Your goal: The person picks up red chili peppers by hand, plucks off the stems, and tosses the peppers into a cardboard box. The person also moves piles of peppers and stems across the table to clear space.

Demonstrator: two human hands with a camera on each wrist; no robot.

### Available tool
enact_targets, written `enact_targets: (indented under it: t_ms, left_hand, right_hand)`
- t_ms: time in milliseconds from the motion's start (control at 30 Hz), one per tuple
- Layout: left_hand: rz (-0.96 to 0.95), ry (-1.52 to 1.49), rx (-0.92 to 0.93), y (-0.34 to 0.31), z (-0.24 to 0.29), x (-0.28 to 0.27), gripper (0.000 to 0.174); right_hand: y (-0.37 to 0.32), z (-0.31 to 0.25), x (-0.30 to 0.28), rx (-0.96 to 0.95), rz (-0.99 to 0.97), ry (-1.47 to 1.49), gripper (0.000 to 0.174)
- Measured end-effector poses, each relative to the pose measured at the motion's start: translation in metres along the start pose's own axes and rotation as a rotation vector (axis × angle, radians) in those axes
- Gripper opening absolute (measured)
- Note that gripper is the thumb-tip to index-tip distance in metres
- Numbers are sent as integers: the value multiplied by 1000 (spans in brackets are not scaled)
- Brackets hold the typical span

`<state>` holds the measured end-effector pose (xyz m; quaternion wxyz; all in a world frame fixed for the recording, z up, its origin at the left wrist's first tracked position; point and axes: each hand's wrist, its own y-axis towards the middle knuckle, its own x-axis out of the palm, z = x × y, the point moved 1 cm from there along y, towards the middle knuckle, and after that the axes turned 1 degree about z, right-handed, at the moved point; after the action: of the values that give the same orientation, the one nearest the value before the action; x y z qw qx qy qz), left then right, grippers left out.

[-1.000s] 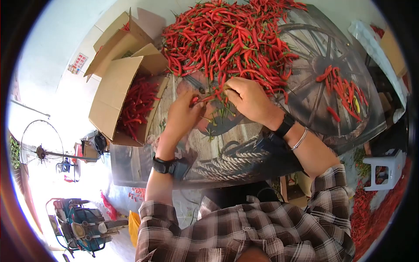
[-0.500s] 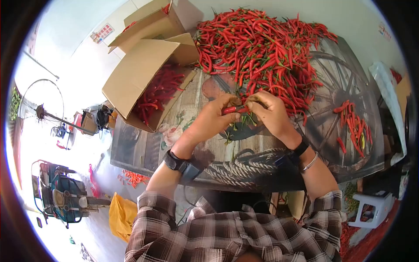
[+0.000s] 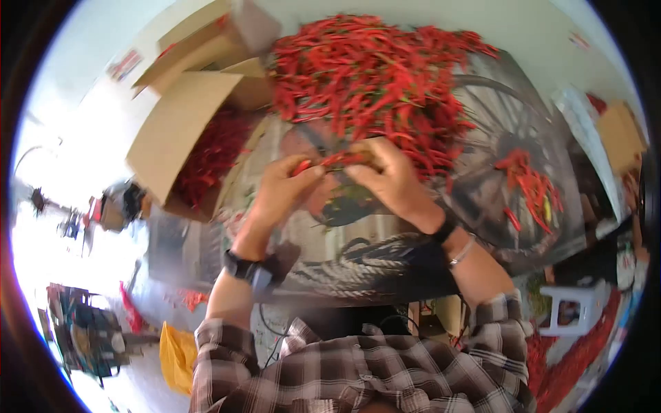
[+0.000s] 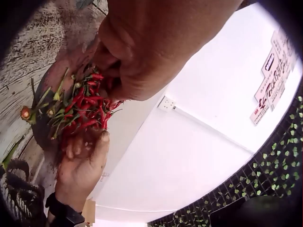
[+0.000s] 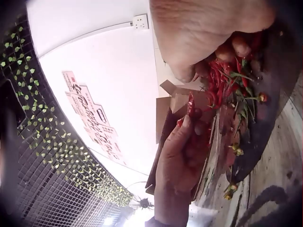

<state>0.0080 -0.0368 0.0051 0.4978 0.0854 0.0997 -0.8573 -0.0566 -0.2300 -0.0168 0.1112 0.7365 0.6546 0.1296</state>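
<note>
A big heap of red chilies (image 3: 372, 76) covers the far half of the table (image 3: 365, 261). At its near edge my left hand (image 3: 306, 172) pinches a red chili (image 3: 301, 167) in its fingertips; the right wrist view shows that chili (image 5: 191, 105) standing up from the left hand (image 5: 182, 156). Close beside it my right hand (image 3: 358, 165) curls its fingers on chilies at the heap's edge (image 3: 337, 160). The left wrist view shows chilies (image 4: 87, 109) and green stems (image 4: 52, 109) between both hands. The head view is blurred.
An open cardboard box (image 3: 179, 124) holding red chilies (image 3: 213, 151) lies at the table's left side, with another box (image 3: 206, 34) behind it. A small chili pile (image 3: 530, 182) sits at the right. Plucked green stems (image 3: 344, 199) lie under the hands. A white stool (image 3: 575, 306) stands at the lower right.
The head view has swung and blurred. Both hands stay at the heap's near edge; they met on one chili half a second ago and the left now holds a chili slightly apart.
</note>
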Motion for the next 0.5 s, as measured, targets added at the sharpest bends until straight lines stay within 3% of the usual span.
enact_targets:
  t_ms: [67, 133, 200, 267, 333, 400, 467, 500]
  left_hand:
    - [-35, 104, 31, -1, 2, 4, 18]
    - [-5, 203, 92, 1, -8, 10, 18]
    - [-77, 138, 46, -2, -5, 14, 12]
    - [-115, 67, 31, -1, -8, 21, 10]
    - [-1, -97, 56, 0, -14, 22, 15]
    - [-43, -85, 3, 3, -16, 14, 19]
    - [53, -269, -2, 7, -25, 16, 21]
    - [119, -118, 88, 7, -21, 16, 22]
  right_hand:
    - [0, 5, -3, -136, -49, -252, 24]
    - [1, 10, -5, -470, -86, -461, 17]
    - [-4, 8, -4, -267, -108, -334, 11]
    - [-4, 11, -3, -238, -87, -285, 9]
    - [-4, 5, -6, -193, -50, -281, 9]
    - [3, -1, -13, -262, 35, -334, 10]
    - [12, -9, -26, -338, 151, -433, 12]
    - [12, -22, -32, -291, 212, -422, 13]
